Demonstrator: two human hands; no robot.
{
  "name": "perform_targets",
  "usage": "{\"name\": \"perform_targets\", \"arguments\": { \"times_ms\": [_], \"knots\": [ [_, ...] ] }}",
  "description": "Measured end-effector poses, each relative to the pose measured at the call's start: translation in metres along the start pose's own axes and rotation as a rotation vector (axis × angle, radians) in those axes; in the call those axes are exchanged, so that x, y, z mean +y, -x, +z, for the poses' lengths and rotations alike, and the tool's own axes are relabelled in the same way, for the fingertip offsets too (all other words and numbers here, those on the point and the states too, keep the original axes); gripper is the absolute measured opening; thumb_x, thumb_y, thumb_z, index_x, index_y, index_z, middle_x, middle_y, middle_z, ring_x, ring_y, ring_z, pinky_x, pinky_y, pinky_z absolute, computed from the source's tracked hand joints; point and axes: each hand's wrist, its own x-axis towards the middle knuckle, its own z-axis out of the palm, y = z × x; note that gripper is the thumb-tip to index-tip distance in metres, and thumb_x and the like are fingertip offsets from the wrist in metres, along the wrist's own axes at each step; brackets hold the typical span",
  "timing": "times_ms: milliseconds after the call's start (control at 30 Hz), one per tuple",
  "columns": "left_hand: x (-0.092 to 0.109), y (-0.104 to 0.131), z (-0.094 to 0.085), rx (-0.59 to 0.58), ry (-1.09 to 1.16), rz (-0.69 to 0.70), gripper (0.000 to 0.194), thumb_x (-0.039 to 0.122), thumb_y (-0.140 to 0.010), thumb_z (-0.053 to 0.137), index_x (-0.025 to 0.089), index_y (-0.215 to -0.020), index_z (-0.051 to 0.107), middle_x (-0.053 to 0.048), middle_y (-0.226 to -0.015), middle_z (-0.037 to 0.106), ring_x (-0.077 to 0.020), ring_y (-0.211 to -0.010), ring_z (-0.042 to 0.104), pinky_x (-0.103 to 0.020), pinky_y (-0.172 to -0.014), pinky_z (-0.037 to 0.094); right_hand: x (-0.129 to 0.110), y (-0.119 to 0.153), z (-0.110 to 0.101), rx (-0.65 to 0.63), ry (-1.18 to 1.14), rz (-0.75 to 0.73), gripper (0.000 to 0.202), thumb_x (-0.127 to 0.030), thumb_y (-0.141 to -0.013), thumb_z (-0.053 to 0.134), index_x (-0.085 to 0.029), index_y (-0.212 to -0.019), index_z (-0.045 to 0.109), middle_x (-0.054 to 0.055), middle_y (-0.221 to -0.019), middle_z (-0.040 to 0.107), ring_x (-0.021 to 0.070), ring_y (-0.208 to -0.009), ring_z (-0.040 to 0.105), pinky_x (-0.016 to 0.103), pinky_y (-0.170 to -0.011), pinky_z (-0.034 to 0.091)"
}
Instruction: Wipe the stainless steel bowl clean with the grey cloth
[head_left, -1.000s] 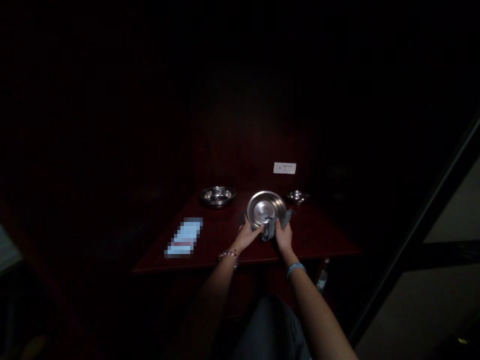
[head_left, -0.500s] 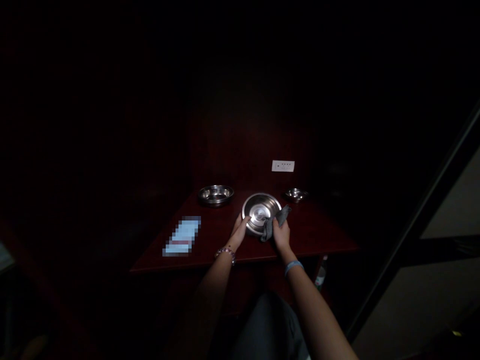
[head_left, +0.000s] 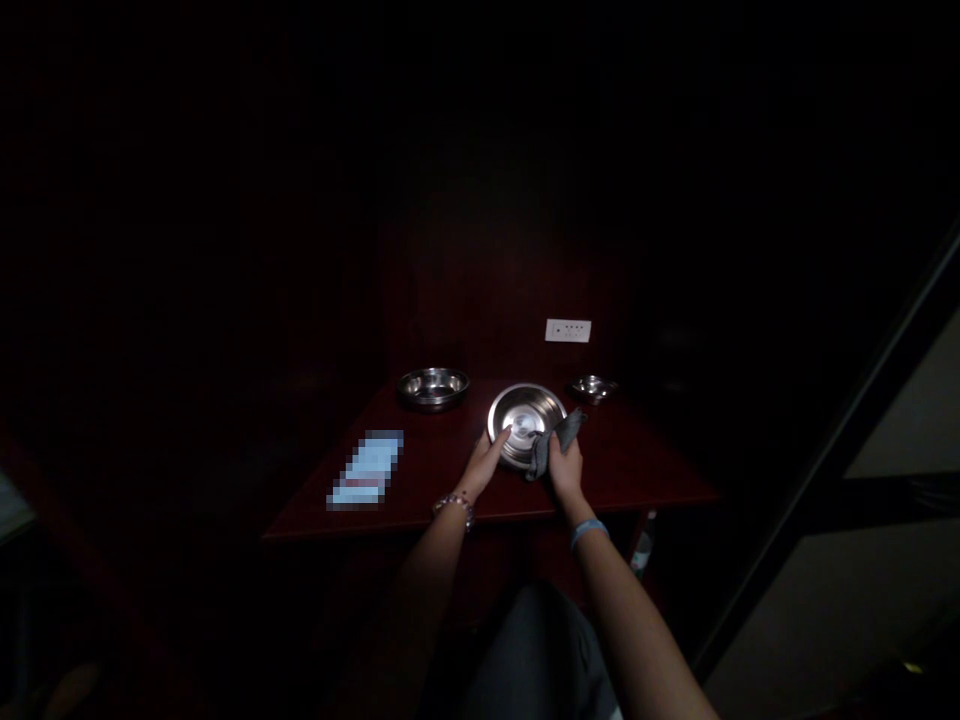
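A shiny steel bowl is tilted toward me above the dark red table. My left hand grips its near left rim, thumb inside and the other fingers mostly hidden underneath. In my right hand a grey cloth is pinched over the bowl's right rim, with one end sticking out to the upper right. That hand's fingers are partly hidden behind the cloth and bowl. A beaded bracelet circles my left wrist, a blue band my right.
On the table, a wider steel dish stands back left and a smaller steel dish back right. A blurred pale rectangle lies at left. A white socket is on the back wall. Below the right edge stands a bottle.
My left thumb has slid further into the bowl and points more upward. The bowl stays between both hands, and the cloth remains at its right rim.
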Motion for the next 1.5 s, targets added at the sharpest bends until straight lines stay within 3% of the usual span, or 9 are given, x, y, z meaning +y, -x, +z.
{"name": "perform_targets", "arguments": {
  "times_ms": [200, 400, 667, 800, 967, 1100, 1500],
  "knots": [
    [0.002, 0.003, 0.001, -0.025, -0.073, 0.124, 0.078, 0.038, -0.084, 0.072, 0.019, -0.15, 0.035, -0.014, -0.147, 0.059, -0.0312, -0.137, 0.054, -0.045, -0.122, 0.035, -0.003, 0.0, 0.0, 0.042, 0.039, 0.073, 0.043, -0.042, -0.087, 0.056, -0.019, -0.121, 0.068, 0.008, -0.108, 0.078, 0.0265, -0.105, 0.073, 0.037, -0.095, 0.056],
    [0.001, 0.002, 0.001, -0.012, -0.072, 0.089, 0.068, 0.032, -0.085, 0.067, 0.017, -0.147, 0.043, -0.015, -0.151, 0.055, -0.0322, -0.143, 0.049, -0.042, -0.124, 0.032, 0.001, -0.001, -0.001, 0.03, 0.012, 0.041, 0.046, -0.044, -0.086, 0.057, -0.019, -0.123, 0.067, 0.009, -0.11, 0.077, 0.0281, -0.107, 0.073, 0.04, -0.096, 0.056],
    [0.003, -0.002, -0.002, 0.052, -0.022, 0.018, 0.065, 0.021, -0.082, 0.059, 0.015, -0.146, 0.05, -0.012, -0.147, 0.06, -0.0285, -0.14, 0.052, -0.04, -0.123, 0.033, -0.002, 0.002, -0.001, 0.057, 0.006, 0.048, 0.045, -0.042, -0.085, 0.059, -0.018, -0.122, 0.067, 0.011, -0.108, 0.078, 0.0282, -0.104, 0.074, 0.037, -0.094, 0.056],
    [0.0, -0.005, -0.005, 0.067, -0.044, 0.053, 0.05, 0.025, -0.083, 0.058, 0.015, -0.132, 0.062, -0.011, -0.135, 0.069, -0.0279, -0.13, 0.06, -0.041, -0.119, 0.039, -0.005, 0.004, -0.002, 0.068, 0.007, 0.031, 0.043, -0.041, -0.085, 0.059, -0.018, -0.12, 0.067, 0.012, -0.111, 0.077, 0.0287, -0.106, 0.073, 0.037, -0.096, 0.055],
    [-0.009, -0.007, -0.006, 0.073, -0.071, 0.064, 0.045, 0.043, -0.089, 0.06, 0.015, -0.122, 0.068, -0.012, -0.127, 0.073, -0.0288, -0.122, 0.065, -0.043, -0.114, 0.044, -0.006, 0.004, -0.002, 0.081, -0.022, 0.043, 0.043, -0.039, -0.084, 0.061, -0.017, -0.12, 0.067, 0.01, -0.107, 0.078, 0.027, -0.104, 0.073, 0.034, -0.092, 0.055],
    [-0.013, -0.008, -0.005, 0.067, -0.074, 0.055, 0.048, 0.05, -0.092, 0.058, 0.016, -0.125, 0.068, -0.014, -0.131, 0.072, -0.0284, -0.125, 0.064, -0.043, -0.114, 0.043, -0.007, 0.003, -0.001, 0.089, -0.038, 0.056, 0.046, -0.038, -0.084, 0.062, -0.016, -0.124, 0.066, 0.01, -0.106, 0.078, 0.0269, -0.102, 0.074, 0.035, -0.091, 0.055],
    [-0.017, -0.011, -0.005, 0.047, -0.021, 0.068, 0.051, 0.052, -0.092, 0.059, 0.018, -0.128, 0.066, -0.012, -0.135, 0.07, -0.0284, -0.129, 0.062, -0.043, -0.117, 0.041, -0.002, 0.001, 0.0, 0.075, -0.023, 0.059, 0.048, -0.038, -0.085, 0.061, -0.017, -0.129, 0.065, 0.01, -0.113, 0.077, 0.0266, -0.106, 0.073, 0.036, -0.095, 0.055]
  ]
}}
